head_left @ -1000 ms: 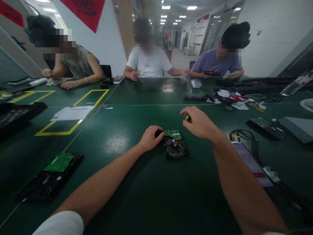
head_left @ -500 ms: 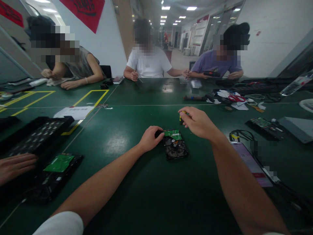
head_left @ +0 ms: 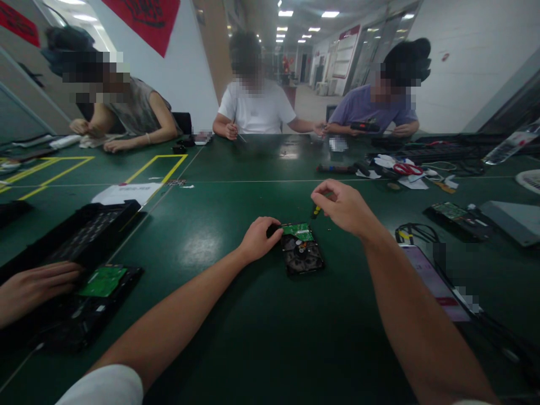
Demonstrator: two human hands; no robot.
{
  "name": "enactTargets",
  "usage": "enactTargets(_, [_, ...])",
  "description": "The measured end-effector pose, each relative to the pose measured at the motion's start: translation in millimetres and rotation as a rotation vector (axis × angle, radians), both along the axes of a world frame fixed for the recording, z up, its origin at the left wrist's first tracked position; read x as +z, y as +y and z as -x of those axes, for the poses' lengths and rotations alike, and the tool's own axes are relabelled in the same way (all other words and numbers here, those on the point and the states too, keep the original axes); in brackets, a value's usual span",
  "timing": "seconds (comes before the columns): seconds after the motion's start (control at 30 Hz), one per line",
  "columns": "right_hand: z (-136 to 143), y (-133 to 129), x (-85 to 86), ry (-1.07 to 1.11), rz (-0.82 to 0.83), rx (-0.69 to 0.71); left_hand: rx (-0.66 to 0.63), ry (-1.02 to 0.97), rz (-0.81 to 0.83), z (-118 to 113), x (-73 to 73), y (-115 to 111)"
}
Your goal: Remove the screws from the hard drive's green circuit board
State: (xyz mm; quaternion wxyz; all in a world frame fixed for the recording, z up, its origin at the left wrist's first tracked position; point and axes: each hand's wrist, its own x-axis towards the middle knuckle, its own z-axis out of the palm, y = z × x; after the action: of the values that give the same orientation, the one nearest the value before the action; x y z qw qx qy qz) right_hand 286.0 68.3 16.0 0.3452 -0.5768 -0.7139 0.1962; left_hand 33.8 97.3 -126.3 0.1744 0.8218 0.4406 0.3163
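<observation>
A hard drive [head_left: 302,252] with a green circuit board at its far end lies on the dark green table [head_left: 236,337]. My left hand [head_left: 260,239] is closed on the drive's far left corner, thumb and fingers round its edge. Over the far right corner, my right hand [head_left: 337,205] pinches a small yellow and black screwdriver [head_left: 316,211], whose lower part shows below the fingers. The tip is too small to make out against the drive's corner. A tiny dark piece [head_left: 329,229] lies on the table right of the drive.
At the left, another person's hand [head_left: 37,287] is beside a second drive [head_left: 103,281] and a black tray [head_left: 84,230]. A phone [head_left: 430,281] and cables lie right of my right forearm. Beyond are another drive [head_left: 458,219], scissors [head_left: 407,169] and three seated people.
My right hand has moved slightly up and its fingers have shifted on the screwdriver. At the left, the other person's hand has moved right, and the black tray has shifted right. My left hand stays put.
</observation>
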Motion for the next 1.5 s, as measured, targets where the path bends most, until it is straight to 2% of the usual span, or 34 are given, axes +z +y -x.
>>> enactTargets(0.13, [-0.9, 2.0, -2.9, 0.106, 0.056, 0.117, 0.001, 0.002, 0.0, 0.0, -0.5, -0.1])
enactTargets(0.4, [2.5, 2.5, 1.2, 0.393, 0.241, 0.172, 0.002, -0.004, -0.004, 0.4, -0.4, 0.2])
enactTargets(0.57, [0.2, 0.6, 2.7, 0.271, 0.155, 0.173, 0.003, -0.003, -0.001, 0.3, -0.7, 0.5])
enactTargets(0.77, [-4.9, 3.5, -0.2, 0.112, 0.064, 0.03, -0.001, 0.008, -0.002, 0.6, -1.1, 0.7])
enactTargets(1.0, [-1.0, 1.1, 2.3, 0.162, 0.025, 0.098, -0.005, 0.006, -0.001, 0.3, -0.6, 0.6])
enactTargets(1.23, [-0.7, 3.0, 1.8, 0.226, 0.088, 0.152, -0.01, 0.005, 0.009, 2.0, -5.9, 5.5])
enactTargets(1.33, [-1.3, 2.1, 3.4, 0.216, 0.086, 0.13, -0.012, 0.007, 0.01, 2.7, -7.8, 6.7])
enactTargets(1.5, [-4.5, 3.3, 0.9, 0.13, 0.033, 0.0, -0.009, -0.004, -0.009, 2.2, -8.5, 5.8])
